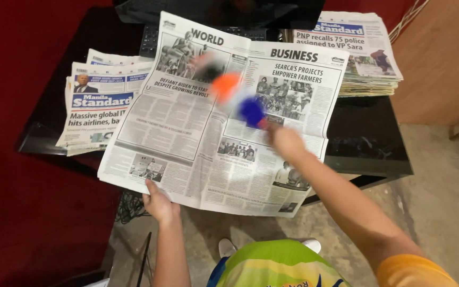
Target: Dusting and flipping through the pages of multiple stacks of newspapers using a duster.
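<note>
An open newspaper spread fills the middle of the frame, two pages of thin greyish newsprint lying flat over a glossy black table. Its lower edge overhangs the table's front and sags a little toward the viewer. The pages carry dense columns of print and small photographs, with a soft crease running down the centre fold.

The left hand, at lower centre-left, pinches the sheet's bottom edge, thumb on top and fingers curled beneath the paper. The right hand, right of centre, is clenched around a blurred tool with a blue part near the fist and an orange tip further out; motion smear hides its exact shape and kind. It hovers over the middle of the spread, near the fold.

As far as can be judged, the paper is fully opened and laid out, and the work over its surface looks under way rather than finished; no mark or change on the sheet is visible.

At left, a loose stack of folded newspapers lies partly under the spread. At upper right, a thicker, neater pile of newspapers sits on the table's far corner. A dark keyboard peeks out at top. Red wall lies to the left, rough concrete floor to the lower right.
</note>
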